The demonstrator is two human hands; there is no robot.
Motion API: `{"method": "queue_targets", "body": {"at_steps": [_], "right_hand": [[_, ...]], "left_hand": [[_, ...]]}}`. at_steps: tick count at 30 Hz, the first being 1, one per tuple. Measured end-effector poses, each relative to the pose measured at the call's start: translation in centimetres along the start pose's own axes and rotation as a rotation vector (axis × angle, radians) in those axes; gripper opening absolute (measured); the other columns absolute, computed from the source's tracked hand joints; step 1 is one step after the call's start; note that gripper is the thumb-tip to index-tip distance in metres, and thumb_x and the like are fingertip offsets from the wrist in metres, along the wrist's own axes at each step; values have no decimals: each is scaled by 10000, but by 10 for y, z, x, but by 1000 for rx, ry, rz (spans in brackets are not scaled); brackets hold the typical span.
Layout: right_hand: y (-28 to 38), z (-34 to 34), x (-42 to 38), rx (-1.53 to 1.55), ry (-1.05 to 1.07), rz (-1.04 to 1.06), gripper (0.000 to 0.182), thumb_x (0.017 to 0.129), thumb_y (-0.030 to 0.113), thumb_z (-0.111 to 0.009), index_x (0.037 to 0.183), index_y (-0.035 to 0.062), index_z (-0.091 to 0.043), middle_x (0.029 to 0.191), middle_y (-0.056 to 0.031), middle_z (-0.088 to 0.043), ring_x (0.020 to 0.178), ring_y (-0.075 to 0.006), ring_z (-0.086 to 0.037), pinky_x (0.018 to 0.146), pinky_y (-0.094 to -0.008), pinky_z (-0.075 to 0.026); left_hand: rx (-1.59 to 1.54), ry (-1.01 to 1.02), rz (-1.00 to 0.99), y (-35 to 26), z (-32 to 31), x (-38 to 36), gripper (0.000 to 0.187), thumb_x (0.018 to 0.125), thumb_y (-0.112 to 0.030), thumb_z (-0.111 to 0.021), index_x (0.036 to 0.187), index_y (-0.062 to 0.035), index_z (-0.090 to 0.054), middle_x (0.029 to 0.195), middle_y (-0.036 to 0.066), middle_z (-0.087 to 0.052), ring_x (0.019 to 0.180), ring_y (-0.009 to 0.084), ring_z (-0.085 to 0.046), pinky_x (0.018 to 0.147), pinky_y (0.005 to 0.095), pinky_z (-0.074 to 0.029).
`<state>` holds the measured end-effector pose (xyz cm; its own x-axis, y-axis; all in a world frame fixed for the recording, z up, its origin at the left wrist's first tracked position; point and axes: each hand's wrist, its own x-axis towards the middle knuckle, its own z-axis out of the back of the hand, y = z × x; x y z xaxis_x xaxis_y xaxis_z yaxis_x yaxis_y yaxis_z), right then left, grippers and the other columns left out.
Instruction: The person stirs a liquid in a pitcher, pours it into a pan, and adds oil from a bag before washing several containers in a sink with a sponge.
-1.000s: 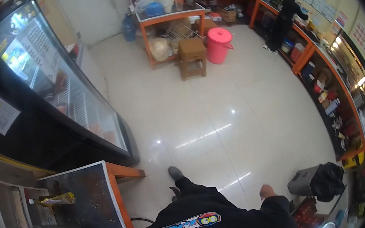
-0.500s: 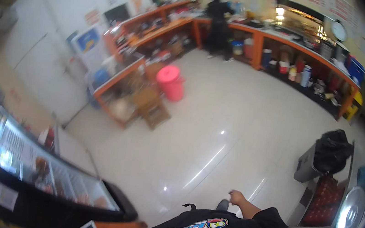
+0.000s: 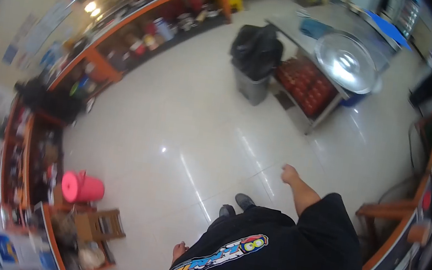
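Head view: the table [image 3: 294, 31] stood ahead of your right hand [image 3: 290, 174], apart from it, with a lid [image 3: 347, 62] on top. On its lower shelf sat a red load [image 3: 304, 86], too blurred to name, and the bin [image 3: 252, 88], its black bag [image 3: 257, 47] over the mouth, stood just left of it. By my judgement you were crossing the floor [image 3: 139, 179], between pieces of handling: one shoe [image 3: 244, 201] was a little ahead of the other, and I saw no contact at your right hand. Work at the table, I judge, would have called for closing that gap first, then spreading your fingers.

Your right hand hung out before you, its fingers loosely bent rather than spread, and nothing showed in it; how tightly they folded I cannot tell. Your left hand [image 3: 179, 249] was half hidden beside your shirt [image 3: 264, 267], so I cannot tell whether it was spread, pressed together or pinching anything.

Further out, on your left, were the stool [image 3: 86, 227] and the pink pail [image 3: 82, 187]. Beyond them, a blurred person in dark clothes [image 3: 54, 103] stood at the counter [image 3: 102, 65].
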<state>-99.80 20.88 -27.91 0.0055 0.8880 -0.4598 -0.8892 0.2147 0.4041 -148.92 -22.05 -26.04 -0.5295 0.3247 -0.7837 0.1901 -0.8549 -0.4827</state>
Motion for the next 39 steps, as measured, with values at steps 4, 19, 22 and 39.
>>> {"method": "queue_targets", "body": {"at_steps": [4, 19, 22, 39], "right_hand": [[-156, 28, -171, -27, 7, -659, 360, 802, 82, -550, 1150, 15, -616, 1191, -229, -601, 1145, -367, -559, 974, -405, -454], [-254, -269, -439, 543, 12, -1153, 242, 725, 171, -653, 870, -18, -698, 964, -243, -661, 942, -382, -639, 849, -450, -503], [-324, -173, -388, 486, 1, -911, 254, 830, 192, -527, 905, 12, -688, 1055, -240, -636, 1008, -370, -612, 883, -417, -490], [-667, 442, -395, 808, -2002, -1209, 750, 835, 505, -659, 1201, -131, -502, 1259, -286, -526, 1222, -374, -487, 1030, -394, -360]], "left_hand": [[450, 230, -142, -60, 5, 50, 377, 853, -322, -596, 1043, 3, -569, 916, 295, -635, 918, 446, -622, 803, 499, -484], [1352, 432, -601, -303, -211, 68, 446, 864, -368, -584, 1046, 39, -560, 917, 280, -647, 878, 421, -642, 756, 485, -514], [1547, 519, -831, -323, -304, 43, 461, 866, -377, -582, 1047, 47, -558, 917, 277, -650, 869, 416, -646, 746, 482, -520], [1580, 812, -774, -358, -675, -138, 584, 959, -464, -452, 1155, 83, -507, 980, 254, -635, 776, 331, -661, 639, 415, -553]]}}
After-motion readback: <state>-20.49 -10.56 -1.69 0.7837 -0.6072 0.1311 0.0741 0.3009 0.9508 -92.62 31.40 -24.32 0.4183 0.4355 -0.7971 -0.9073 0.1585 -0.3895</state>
